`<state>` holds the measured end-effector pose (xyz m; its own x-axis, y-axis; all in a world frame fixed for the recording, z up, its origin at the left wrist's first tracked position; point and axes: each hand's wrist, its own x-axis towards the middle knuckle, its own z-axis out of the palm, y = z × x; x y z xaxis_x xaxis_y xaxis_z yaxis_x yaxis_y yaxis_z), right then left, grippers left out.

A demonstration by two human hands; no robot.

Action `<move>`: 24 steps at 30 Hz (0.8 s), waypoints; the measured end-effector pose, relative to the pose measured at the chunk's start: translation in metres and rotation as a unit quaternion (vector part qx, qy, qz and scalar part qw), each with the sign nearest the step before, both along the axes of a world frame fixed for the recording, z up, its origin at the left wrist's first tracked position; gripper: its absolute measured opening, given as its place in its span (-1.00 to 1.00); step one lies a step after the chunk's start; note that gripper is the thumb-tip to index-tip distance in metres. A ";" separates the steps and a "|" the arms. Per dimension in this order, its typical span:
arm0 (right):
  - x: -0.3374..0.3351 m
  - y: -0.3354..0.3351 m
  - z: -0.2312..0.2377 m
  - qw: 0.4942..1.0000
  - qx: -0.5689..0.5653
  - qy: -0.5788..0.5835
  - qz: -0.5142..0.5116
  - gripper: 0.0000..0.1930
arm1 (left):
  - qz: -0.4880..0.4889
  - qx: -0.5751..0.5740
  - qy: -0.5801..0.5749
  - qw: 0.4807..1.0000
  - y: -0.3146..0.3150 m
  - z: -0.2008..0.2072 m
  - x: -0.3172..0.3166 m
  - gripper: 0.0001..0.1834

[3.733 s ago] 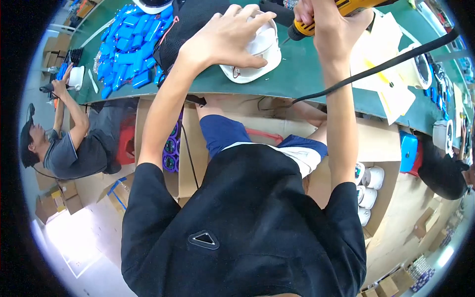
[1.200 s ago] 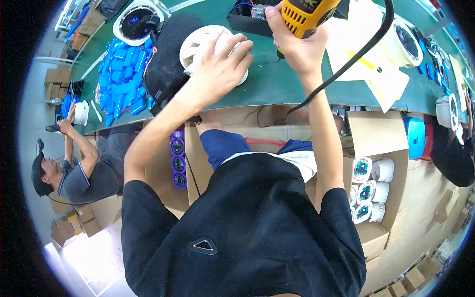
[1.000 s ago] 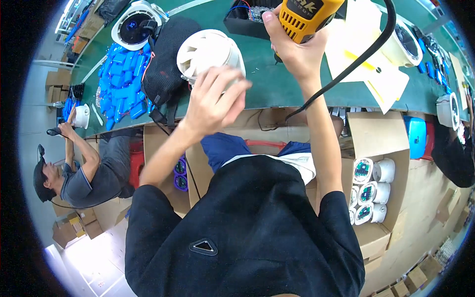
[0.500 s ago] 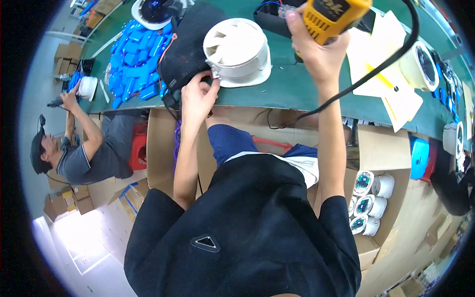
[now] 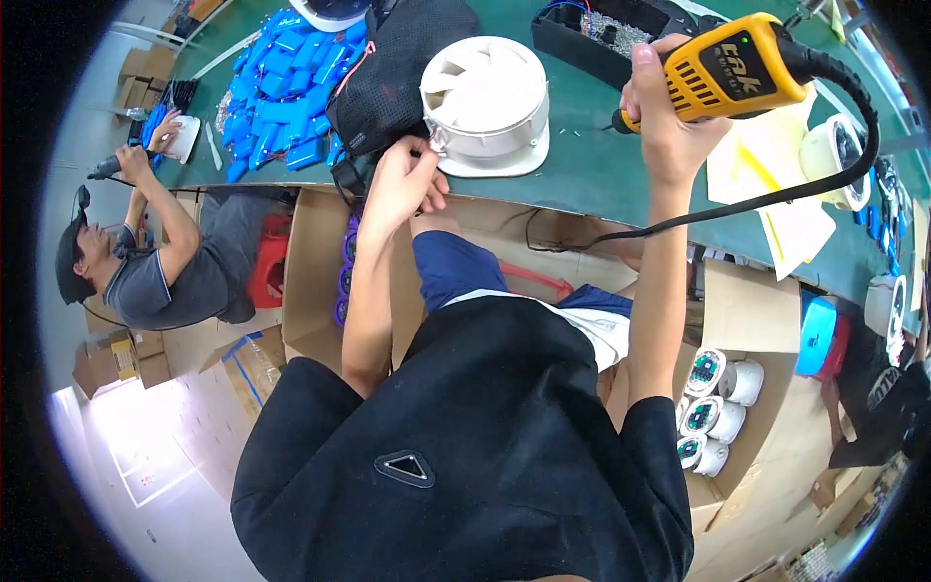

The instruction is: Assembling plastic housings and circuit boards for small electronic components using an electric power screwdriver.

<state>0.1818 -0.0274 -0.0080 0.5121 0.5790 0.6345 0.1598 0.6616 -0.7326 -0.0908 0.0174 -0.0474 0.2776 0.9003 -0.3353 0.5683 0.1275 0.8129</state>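
A white round fan housing (image 5: 485,102) with curved blades on top stands on the green bench, its flat base towards me. My left hand (image 5: 402,184) is at the left side of the housing, thumb and forefinger pinched at its lower lug. Whatever is between those fingertips is too small to make out. Gripped in my right hand (image 5: 674,126) is a yellow electric screwdriver (image 5: 742,73) with a thick black cord. It is held above the bench to the right of the housing, tip pointing left and apart from it.
Blue wrapped battery packs (image 5: 276,92) are heaped at the left beside a black mesh bag (image 5: 402,73). A black tray (image 5: 606,34) holds small screws. Yellow sheets (image 5: 766,175) lie at right. Below are cardboard boxes, one with white units (image 5: 713,417). A co-worker (image 5: 160,262) sits at left.
The screwdriver has moved to the right and turned more level, showing its side. My left hand stays by the housing's lug, its fingers drawn closer together. The view has shifted slightly.
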 end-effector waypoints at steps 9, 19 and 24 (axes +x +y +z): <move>0.004 -0.003 -0.004 0.996 -0.001 0.089 0.031 -0.80 | 0.128 -0.040 -0.333 0.933 -0.019 -0.021 -0.001 -0.50; -0.002 -0.007 -0.008 0.999 -0.030 0.021 -0.035 -0.83 | 0.110 0.001 -0.457 0.882 -0.018 -0.029 -0.006 -0.55; -0.003 -0.018 -0.001 0.992 -0.026 0.118 0.037 -0.79 | 0.043 0.017 -0.585 0.810 -0.022 -0.025 -0.023 -0.49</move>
